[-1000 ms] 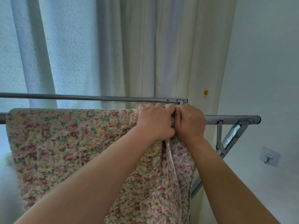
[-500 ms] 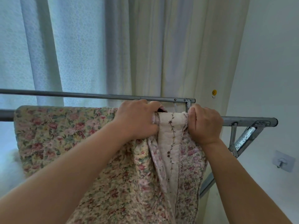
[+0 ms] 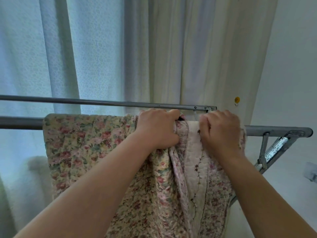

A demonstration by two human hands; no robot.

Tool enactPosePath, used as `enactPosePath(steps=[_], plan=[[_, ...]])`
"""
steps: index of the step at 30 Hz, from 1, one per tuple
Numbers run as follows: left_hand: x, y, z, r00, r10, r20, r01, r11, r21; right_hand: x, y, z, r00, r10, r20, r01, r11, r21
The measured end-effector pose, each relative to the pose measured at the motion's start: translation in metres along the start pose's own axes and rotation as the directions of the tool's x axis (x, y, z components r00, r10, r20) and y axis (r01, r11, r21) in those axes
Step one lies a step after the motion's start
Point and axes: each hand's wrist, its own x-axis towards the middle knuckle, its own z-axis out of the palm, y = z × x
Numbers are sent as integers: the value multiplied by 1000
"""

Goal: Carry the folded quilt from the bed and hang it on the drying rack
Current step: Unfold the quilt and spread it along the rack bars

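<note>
Curtains hang behind the drying rack; both hands clutch the draped quilt.

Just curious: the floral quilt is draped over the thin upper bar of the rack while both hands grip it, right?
Not quite. In the head view the floral quilt hangs over the thicker lower bar, not the thin upper bar. Both the left hand and right hand do grip it.

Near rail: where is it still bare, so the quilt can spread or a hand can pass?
The near rail is bare left of the quilt, out to the picture's edge, and right of the right hand, up to the bracket. The far rail is bare throughout. It is crowded where the left hand and right hand bunch the quilt.
</note>
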Motion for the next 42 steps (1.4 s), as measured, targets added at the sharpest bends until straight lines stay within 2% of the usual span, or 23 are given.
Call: enactPosePath(steps=[4, 9, 14, 22, 33, 42], plan=[[-1, 3, 3, 999, -15, -47, 14, 1000, -7, 0, -38, 12, 996, 3, 88, -4, 1000, 22], [3, -2, 3, 998, 37, -46, -37, 999, -4, -1, -33, 17, 1000, -18, -26, 17, 999, -28], [3, -8, -2, 996, 86, 13, -86, 996, -35, -1, -29, 20, 993, -68, -91, 64, 997, -54], [-10, -39, -15, 993, 96, 69, -93, 995, -46, -1, -29, 22, 990, -91, -106, 86, 995, -50], [-42, -97, -36, 997, -8, 70, 10, 1000, -25, -2, -30, 22, 983, -114, -143, 105, 992, -70], [-68, -138, -46, 985, -165, 40, 165, 986, 14, -2, -29, 22, 985, -114, -126, 103, 991, -90]])
